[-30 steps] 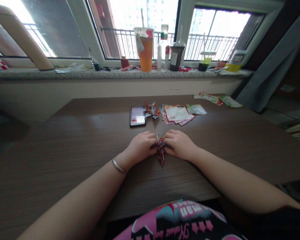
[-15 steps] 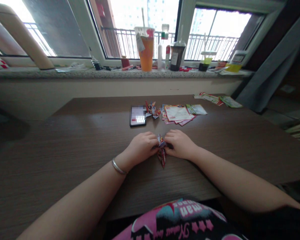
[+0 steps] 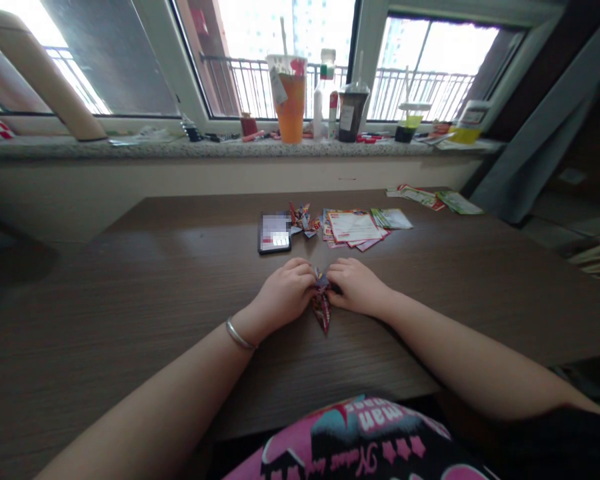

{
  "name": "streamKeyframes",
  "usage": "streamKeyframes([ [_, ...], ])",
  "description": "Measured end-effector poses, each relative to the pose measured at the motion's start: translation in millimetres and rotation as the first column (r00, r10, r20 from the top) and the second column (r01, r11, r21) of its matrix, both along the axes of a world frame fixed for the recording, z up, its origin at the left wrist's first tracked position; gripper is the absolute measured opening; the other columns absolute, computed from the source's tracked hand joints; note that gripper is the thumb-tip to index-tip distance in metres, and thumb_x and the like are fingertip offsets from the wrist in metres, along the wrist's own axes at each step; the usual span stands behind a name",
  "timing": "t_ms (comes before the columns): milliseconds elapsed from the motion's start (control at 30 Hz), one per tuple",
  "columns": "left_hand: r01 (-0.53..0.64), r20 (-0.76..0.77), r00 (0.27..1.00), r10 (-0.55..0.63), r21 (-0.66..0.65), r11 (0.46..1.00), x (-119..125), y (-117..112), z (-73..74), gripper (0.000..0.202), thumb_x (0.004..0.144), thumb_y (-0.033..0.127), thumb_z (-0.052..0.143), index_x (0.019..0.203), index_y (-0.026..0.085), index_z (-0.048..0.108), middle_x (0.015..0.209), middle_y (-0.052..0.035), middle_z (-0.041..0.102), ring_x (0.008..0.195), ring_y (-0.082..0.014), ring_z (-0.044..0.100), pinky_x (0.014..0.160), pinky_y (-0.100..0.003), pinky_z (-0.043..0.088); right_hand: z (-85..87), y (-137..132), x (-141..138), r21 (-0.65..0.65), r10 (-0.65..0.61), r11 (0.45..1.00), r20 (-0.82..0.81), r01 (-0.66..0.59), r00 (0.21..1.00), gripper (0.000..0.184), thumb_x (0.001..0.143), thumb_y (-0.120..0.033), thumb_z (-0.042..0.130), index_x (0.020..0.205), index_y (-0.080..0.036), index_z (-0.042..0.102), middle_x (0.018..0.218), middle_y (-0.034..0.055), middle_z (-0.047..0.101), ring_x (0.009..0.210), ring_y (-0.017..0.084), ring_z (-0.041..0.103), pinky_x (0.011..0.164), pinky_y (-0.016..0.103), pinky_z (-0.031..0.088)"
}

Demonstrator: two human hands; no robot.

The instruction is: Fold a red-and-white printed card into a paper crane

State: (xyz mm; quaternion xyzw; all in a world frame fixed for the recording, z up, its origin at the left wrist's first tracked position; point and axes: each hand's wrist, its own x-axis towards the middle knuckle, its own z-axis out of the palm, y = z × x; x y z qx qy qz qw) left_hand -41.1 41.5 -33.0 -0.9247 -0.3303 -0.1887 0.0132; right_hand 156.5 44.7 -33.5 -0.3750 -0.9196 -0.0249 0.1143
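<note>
Between my two hands is a piece of folded printed paper (image 3: 322, 312), red and multicoloured, with a pointed end toward me. My left hand (image 3: 291, 288), with a silver bangle at the wrist, pinches its left side. From the right, my right hand (image 3: 355, 285) grips the other side with curled fingers. The fingertips partly cover the paper's middle. Just beyond my hands lie a phone-like device (image 3: 275, 233) with a lit, blurred screen and several folded paper pieces (image 3: 305, 220) in similar print.
A stack of printed sheets (image 3: 355, 227) lies right of the folded pieces, and more leaflets (image 3: 430, 198) rest at the table's far right. On the windowsill (image 3: 220, 148) stand an orange drink cup (image 3: 292, 107), a dark drink cup (image 3: 353, 113) and several bottles.
Both hands stay around the folded paper, with only slight finger movement; its pointed near part looks a little wider. The whole view has shifted slightly.
</note>
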Motion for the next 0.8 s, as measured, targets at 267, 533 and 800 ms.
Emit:
streamKeyframes([
  [267, -0.059, 0.062, 0.996, 0.066, -0.118, 0.991, -3.6, 2.8, -5.0, 0.013, 0.087, 0.022, 0.057, 0.079, 0.017, 0.066, 0.089, -0.0059, 0.068, 0.102, -0.0213, 0.059, 0.097, -0.038, 0.046, -4.5, 2.8, 0.7, -0.133, -0.066, 0.990, -0.110, 0.051, 0.992, 0.015, 0.080, -0.024, 0.057, 0.066, -0.018, 0.055, 0.068, 0.0029, 0.061, 0.072, 0.017, 0.049, 0.069, 0.028, 0.033],
  [533, -0.121, 0.049, 0.991, 0.127, -0.105, 0.987, -1.8, 3.5, -5.4, 0.015, 0.086, 0.029, 0.060, 0.078, 0.018, 0.067, 0.091, -0.0060, 0.069, 0.095, -0.0209, 0.062, 0.089, -0.034, 0.048, -6.9, 6.0, 0.7, -0.198, -0.175, 0.970, -0.154, 0.143, 0.972, 0.020, 0.089, -0.030, 0.052, 0.074, -0.017, 0.058, 0.073, 0.0032, 0.063, 0.071, 0.016, 0.051, 0.065, 0.026, 0.031],
  [800, -0.222, 0.014, 0.975, 0.223, -0.043, 0.974, 3.7, 0.6, -5.4, 0.017, 0.083, 0.032, 0.063, 0.072, 0.019, 0.064, 0.076, -0.0042, 0.067, 0.079, -0.0205, 0.061, 0.076, -0.034, 0.043, -9.2, 8.4, -0.7, -0.270, -0.267, 0.939, -0.187, 0.212, 0.945, 0.025, 0.088, -0.035, 0.056, 0.070, -0.018, 0.059, 0.072, 0.0026, 0.064, 0.071, 0.015, 0.054, 0.064, 0.025, 0.032],
])
